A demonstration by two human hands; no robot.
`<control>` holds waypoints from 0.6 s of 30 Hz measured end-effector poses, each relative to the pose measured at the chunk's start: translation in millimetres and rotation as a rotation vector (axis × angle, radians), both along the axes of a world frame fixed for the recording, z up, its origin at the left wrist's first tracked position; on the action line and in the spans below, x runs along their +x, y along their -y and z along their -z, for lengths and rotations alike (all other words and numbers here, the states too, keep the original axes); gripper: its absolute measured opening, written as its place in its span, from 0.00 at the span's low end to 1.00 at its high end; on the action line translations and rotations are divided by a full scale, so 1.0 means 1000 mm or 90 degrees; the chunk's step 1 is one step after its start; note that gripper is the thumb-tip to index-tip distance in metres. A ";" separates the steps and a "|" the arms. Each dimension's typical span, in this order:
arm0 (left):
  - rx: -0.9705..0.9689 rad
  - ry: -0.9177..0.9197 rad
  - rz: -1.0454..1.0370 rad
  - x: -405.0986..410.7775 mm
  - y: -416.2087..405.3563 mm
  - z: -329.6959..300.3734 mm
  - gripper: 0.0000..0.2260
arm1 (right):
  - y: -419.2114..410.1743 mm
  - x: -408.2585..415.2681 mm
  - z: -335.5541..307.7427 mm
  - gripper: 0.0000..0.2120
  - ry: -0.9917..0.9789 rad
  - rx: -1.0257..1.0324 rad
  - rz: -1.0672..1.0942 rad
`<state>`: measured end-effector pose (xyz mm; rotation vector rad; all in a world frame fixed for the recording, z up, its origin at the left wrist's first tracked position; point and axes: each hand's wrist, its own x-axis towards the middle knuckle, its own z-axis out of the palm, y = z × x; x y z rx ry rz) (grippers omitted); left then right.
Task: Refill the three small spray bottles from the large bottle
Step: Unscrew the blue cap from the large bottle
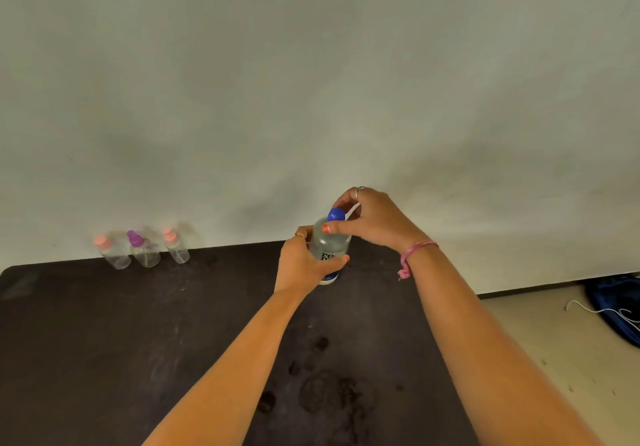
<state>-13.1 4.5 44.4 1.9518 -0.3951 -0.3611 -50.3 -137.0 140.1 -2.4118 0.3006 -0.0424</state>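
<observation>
Most of the view is taken up by a pale wall (311, 82), against which the far edge of a dark desk (104, 341) is set. The desk's left corner is rounded, and broad bare surface is left between the bottles and the near edge, marked only by faint ring stains (332, 390). Past the desk's right edge, light floor (554, 359) is seen, with a blue bag (616, 307) and a white cord (602, 312) lying on it.

Near the far edge, right of centre, the large bottle (329, 248) is held upright on the desk. Its body is clear, with dark lettering partly covered and a blue cap (335, 214) on top. The left hand (304, 265) is wrapped round the body; the right hand (374, 219) is closed on the cap from above, with a pink cord bracelet (412, 255) at its wrist.

Well apart to the left, three small spray bottles are lined along the wall edge, close together: a pink-topped one (112, 251), a purple-topped one (143, 250) and another pink-topped one (176, 246). All are clear and somewhat blurred.
</observation>
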 end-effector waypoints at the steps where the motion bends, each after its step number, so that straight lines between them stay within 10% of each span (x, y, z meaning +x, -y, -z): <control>1: -0.002 0.015 0.008 -0.005 -0.008 -0.010 0.32 | -0.004 -0.006 -0.011 0.17 0.002 -0.006 -0.007; 15: -0.068 0.121 0.070 -0.077 -0.101 -0.113 0.32 | -0.076 -0.089 -0.157 0.30 -0.050 -0.078 -0.120; 18: -0.086 0.121 0.075 -0.088 -0.113 -0.123 0.30 | -0.095 -0.093 -0.163 0.19 -0.033 -0.142 -0.125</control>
